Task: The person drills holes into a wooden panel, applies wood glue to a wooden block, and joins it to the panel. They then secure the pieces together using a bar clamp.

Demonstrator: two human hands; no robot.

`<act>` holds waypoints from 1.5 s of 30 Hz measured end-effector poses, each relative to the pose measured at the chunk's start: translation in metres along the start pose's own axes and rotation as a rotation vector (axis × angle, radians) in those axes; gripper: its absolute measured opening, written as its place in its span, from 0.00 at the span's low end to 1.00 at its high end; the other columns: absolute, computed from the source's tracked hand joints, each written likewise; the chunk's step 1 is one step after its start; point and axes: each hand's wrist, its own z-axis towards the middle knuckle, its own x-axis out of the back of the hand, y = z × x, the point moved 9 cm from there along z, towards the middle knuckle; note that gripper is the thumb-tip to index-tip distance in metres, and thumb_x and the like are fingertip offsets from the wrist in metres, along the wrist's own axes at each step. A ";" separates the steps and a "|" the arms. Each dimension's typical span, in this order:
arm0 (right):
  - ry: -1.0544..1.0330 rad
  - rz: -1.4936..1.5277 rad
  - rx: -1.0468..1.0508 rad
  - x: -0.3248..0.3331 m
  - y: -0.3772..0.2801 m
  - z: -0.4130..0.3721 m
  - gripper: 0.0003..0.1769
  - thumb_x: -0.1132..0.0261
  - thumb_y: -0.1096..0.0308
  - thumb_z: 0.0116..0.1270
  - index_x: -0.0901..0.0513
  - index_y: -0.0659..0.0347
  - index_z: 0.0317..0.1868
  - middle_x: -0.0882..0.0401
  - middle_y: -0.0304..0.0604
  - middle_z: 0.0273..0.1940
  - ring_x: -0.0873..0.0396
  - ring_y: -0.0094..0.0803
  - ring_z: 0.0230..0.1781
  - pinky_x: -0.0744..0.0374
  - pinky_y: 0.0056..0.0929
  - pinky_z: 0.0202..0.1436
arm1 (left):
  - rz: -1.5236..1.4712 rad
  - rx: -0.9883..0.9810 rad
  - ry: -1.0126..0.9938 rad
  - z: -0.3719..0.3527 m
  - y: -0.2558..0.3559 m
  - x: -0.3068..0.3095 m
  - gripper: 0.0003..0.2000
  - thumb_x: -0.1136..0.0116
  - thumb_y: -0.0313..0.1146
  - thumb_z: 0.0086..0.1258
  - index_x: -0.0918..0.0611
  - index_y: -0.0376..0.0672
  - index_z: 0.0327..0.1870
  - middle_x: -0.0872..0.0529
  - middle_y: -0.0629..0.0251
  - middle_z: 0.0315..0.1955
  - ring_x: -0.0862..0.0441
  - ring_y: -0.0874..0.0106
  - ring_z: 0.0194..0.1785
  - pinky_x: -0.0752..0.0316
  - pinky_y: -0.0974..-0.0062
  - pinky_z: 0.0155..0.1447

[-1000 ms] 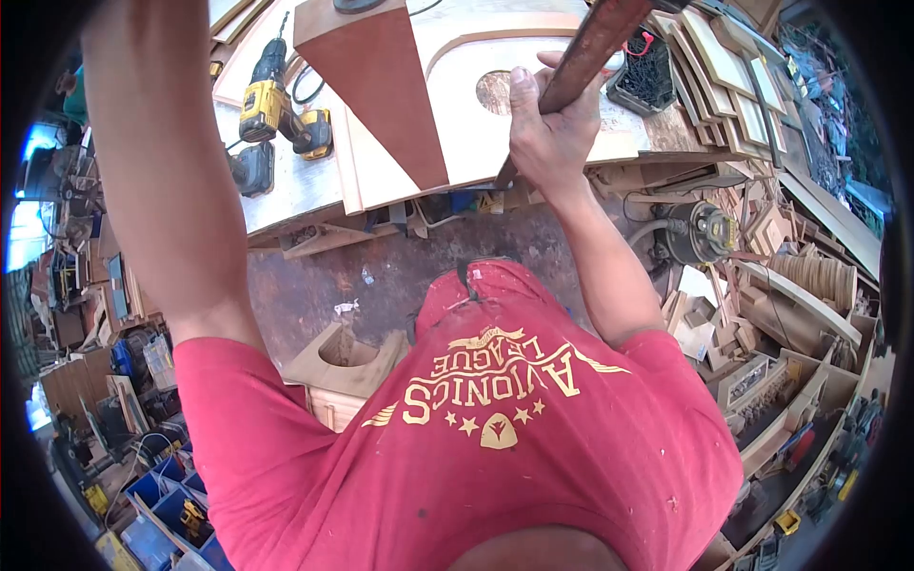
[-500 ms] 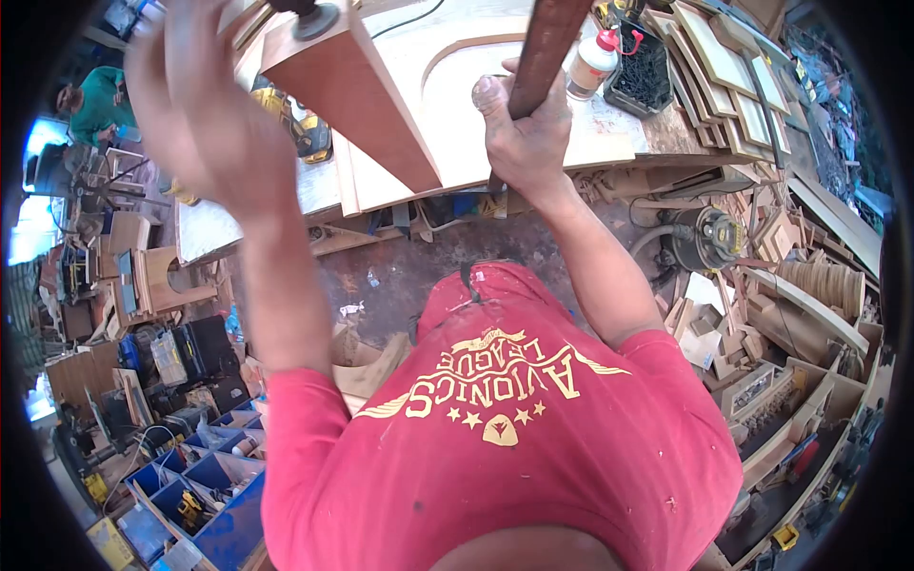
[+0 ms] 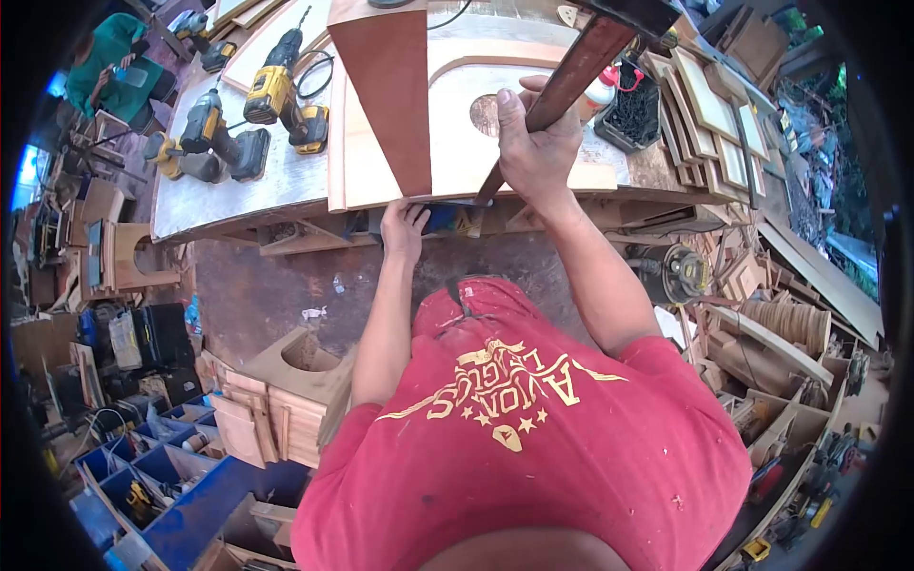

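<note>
My right hand (image 3: 543,143) is closed around the brown metal bar of a bar clamp (image 3: 581,76), which leans up and to the right to a dark head. My left hand (image 3: 405,228) has its fingers curled at the bench's front edge, gripping the end of the clamp's flat lower jaw (image 3: 452,201). Between the hands and above them, a reddish-brown wooden block (image 3: 388,90) stands on a pale wooden panel (image 3: 367,181). A dark round clamp pad (image 3: 388,3) shows at the block's top, partly cut off by the frame.
Yellow-and-black cordless drills (image 3: 274,90) lie on the workbench (image 3: 181,214) at left. A glue bottle (image 3: 598,92), a bin of dark screws (image 3: 630,119) and stacked panels (image 3: 700,105) are at right. A person in green (image 3: 109,62) sits far left. Blue compartment boxes (image 3: 209,495) stand lower left.
My left hand has come down from beside the block's top to the bench's front edge. The clamp's bar leans further right, still in my right hand. My view has shifted left.
</note>
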 end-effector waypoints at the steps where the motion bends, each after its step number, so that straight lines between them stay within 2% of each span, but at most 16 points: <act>1: -0.013 0.008 -0.036 0.000 -0.001 0.001 0.14 0.30 0.69 0.71 0.23 0.64 0.52 0.21 0.38 0.28 0.22 0.23 0.28 0.24 0.25 0.33 | -0.026 0.012 -0.003 0.001 -0.001 0.000 0.17 0.46 0.40 0.72 0.22 0.40 0.55 0.22 0.59 0.54 0.27 0.62 0.64 0.32 0.56 0.68; 5: -0.068 0.066 -0.159 0.000 0.009 -0.001 0.13 0.30 0.70 0.70 0.21 0.63 0.51 0.20 0.39 0.30 0.20 0.24 0.29 0.23 0.28 0.34 | 0.005 0.066 -0.034 0.008 -0.005 0.006 0.15 0.47 0.37 0.68 0.22 0.43 0.52 0.20 0.61 0.52 0.24 0.63 0.54 0.29 0.58 0.64; 9: -0.071 0.008 -0.100 0.021 0.006 -0.003 0.13 0.36 0.75 0.74 0.27 0.67 0.55 0.24 0.34 0.23 0.27 0.17 0.18 0.30 0.19 0.20 | -0.111 0.125 -0.177 -0.006 -0.030 0.000 0.09 0.48 0.32 0.67 0.19 0.44 0.44 0.17 0.70 0.37 0.21 0.72 0.41 0.24 0.64 0.51; 13: -0.086 0.139 -0.189 0.035 0.001 -0.006 0.13 0.39 0.77 0.76 0.29 0.69 0.57 0.22 0.41 0.28 0.26 0.20 0.19 0.27 0.23 0.20 | 0.135 0.112 -0.180 -0.018 -0.046 -0.002 0.19 0.47 0.35 0.67 0.21 0.43 0.58 0.19 0.63 0.57 0.24 0.65 0.60 0.29 0.56 0.64; 15: -0.054 0.132 -0.234 0.038 0.002 -0.009 0.13 0.37 0.77 0.74 0.26 0.68 0.55 0.23 0.36 0.24 0.26 0.18 0.20 0.28 0.21 0.22 | 0.223 0.078 -0.199 -0.015 -0.042 0.000 0.21 0.47 0.35 0.68 0.22 0.41 0.63 0.21 0.62 0.62 0.27 0.64 0.66 0.32 0.52 0.68; 19: -0.092 0.169 -0.203 0.036 0.002 -0.003 0.13 0.37 0.76 0.75 0.28 0.67 0.56 0.22 0.39 0.27 0.26 0.20 0.20 0.28 0.22 0.21 | 0.083 0.081 -0.206 -0.019 -0.044 -0.003 0.22 0.48 0.33 0.71 0.24 0.36 0.65 0.19 0.60 0.61 0.24 0.60 0.66 0.31 0.49 0.70; 25: -0.089 0.162 -0.214 0.034 0.001 -0.006 0.13 0.36 0.75 0.75 0.26 0.67 0.56 0.21 0.39 0.27 0.26 0.20 0.20 0.27 0.22 0.22 | 0.503 0.064 0.022 -0.059 0.002 0.005 0.20 0.40 0.36 0.72 0.19 0.32 0.59 0.14 0.54 0.53 0.14 0.60 0.55 0.19 0.62 0.59; 28: -0.084 0.169 -0.261 0.035 0.000 -0.007 0.12 0.35 0.76 0.72 0.23 0.67 0.54 0.22 0.35 0.23 0.24 0.20 0.20 0.26 0.21 0.24 | 1.108 -0.325 0.000 -0.097 0.060 -0.010 0.20 0.33 0.38 0.69 0.17 0.32 0.56 0.12 0.54 0.48 0.13 0.64 0.51 0.18 0.67 0.55; 30: -0.142 0.155 -0.268 0.036 0.004 -0.004 0.13 0.33 0.75 0.71 0.22 0.67 0.54 0.21 0.35 0.24 0.23 0.21 0.21 0.26 0.22 0.25 | 0.936 -0.591 0.089 -0.126 0.094 -0.033 0.20 0.30 0.34 0.67 0.17 0.31 0.56 0.12 0.55 0.44 0.13 0.67 0.48 0.19 0.68 0.55; 31: -0.211 0.184 -0.269 0.034 0.002 0.000 0.15 0.31 0.73 0.69 0.21 0.67 0.53 0.20 0.35 0.25 0.23 0.21 0.21 0.25 0.24 0.26 | 1.033 -0.674 0.025 -0.137 0.110 -0.054 0.25 0.29 0.30 0.66 0.22 0.29 0.61 0.16 0.49 0.56 0.17 0.61 0.58 0.24 0.63 0.64; 34: -0.323 0.396 -0.397 0.029 0.006 0.000 0.11 0.32 0.75 0.71 0.18 0.65 0.51 0.21 0.34 0.25 0.25 0.18 0.20 0.30 0.20 0.22 | 1.191 -1.045 0.160 -0.153 0.139 -0.082 0.31 0.27 0.32 0.64 0.27 0.30 0.67 0.25 0.44 0.63 0.27 0.54 0.68 0.33 0.58 0.73; 35: -0.266 0.429 -0.398 0.030 0.009 -0.003 0.09 0.33 0.76 0.72 0.16 0.65 0.50 0.22 0.32 0.26 0.27 0.17 0.20 0.32 0.19 0.21 | 1.218 -1.036 0.304 -0.149 0.142 -0.066 0.37 0.28 0.35 0.65 0.33 0.31 0.72 0.33 0.42 0.67 0.38 0.49 0.74 0.43 0.55 0.78; 36: -0.229 0.417 -0.394 0.031 0.011 -0.005 0.08 0.33 0.76 0.72 0.16 0.65 0.50 0.22 0.32 0.26 0.27 0.16 0.20 0.31 0.19 0.21 | 1.216 -0.948 0.515 -0.136 0.139 -0.031 0.40 0.28 0.38 0.66 0.37 0.30 0.75 0.33 0.41 0.68 0.40 0.47 0.75 0.46 0.52 0.78; 38: -0.143 0.398 -0.373 0.035 0.013 -0.007 0.08 0.32 0.76 0.71 0.15 0.65 0.49 0.21 0.31 0.26 0.27 0.16 0.20 0.31 0.19 0.22 | 1.234 -0.849 0.579 -0.108 0.124 0.021 0.42 0.28 0.36 0.63 0.38 0.27 0.74 0.36 0.39 0.70 0.40 0.44 0.74 0.45 0.50 0.78; 40: -0.115 0.353 -0.304 0.035 0.014 -0.003 0.09 0.33 0.77 0.71 0.15 0.67 0.50 0.21 0.31 0.25 0.27 0.16 0.20 0.31 0.20 0.22 | 1.215 -0.718 0.281 -0.097 0.107 0.008 0.43 0.28 0.36 0.63 0.38 0.25 0.74 0.36 0.37 0.70 0.38 0.43 0.74 0.42 0.53 0.78; 45: -0.059 0.342 -0.307 0.038 0.033 0.023 0.09 0.34 0.78 0.70 0.15 0.69 0.49 0.22 0.30 0.23 0.28 0.15 0.19 0.32 0.20 0.22 | 1.351 -0.866 0.290 -0.075 0.105 -0.010 0.35 0.29 0.31 0.64 0.30 0.25 0.70 0.30 0.36 0.69 0.29 0.43 0.69 0.35 0.55 0.75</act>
